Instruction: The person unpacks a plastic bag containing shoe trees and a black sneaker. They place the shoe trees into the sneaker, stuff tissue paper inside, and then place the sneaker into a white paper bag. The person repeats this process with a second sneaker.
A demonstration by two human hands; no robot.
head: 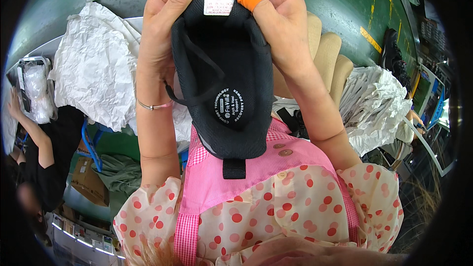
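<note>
A black shoe (225, 66) is held up before my chest, its opening facing the camera and its heel with a pull loop towards me. My left hand (168, 11) pinches one side of the shoe's tongue, thumb on top. My right hand (277, 14), with an orange cover on the thumb, grips the tongue's other side. Between the thumbs a white label (218, 0) with print lies on the tongue's inner face. White lettering shows on the black insole (232, 105). A black lace hangs beside the opening near my left wrist. The toe is hidden.
Crumpled white paper sheets (98, 66) lie at the left, and a paper stack (373, 107) at the right. Beige padded forms (327, 59) stand behind my right forearm. A tray (35, 88) holds plastic-wrapped items near another person's arm (33, 129). Dark shoes (393, 57) sit at the far right.
</note>
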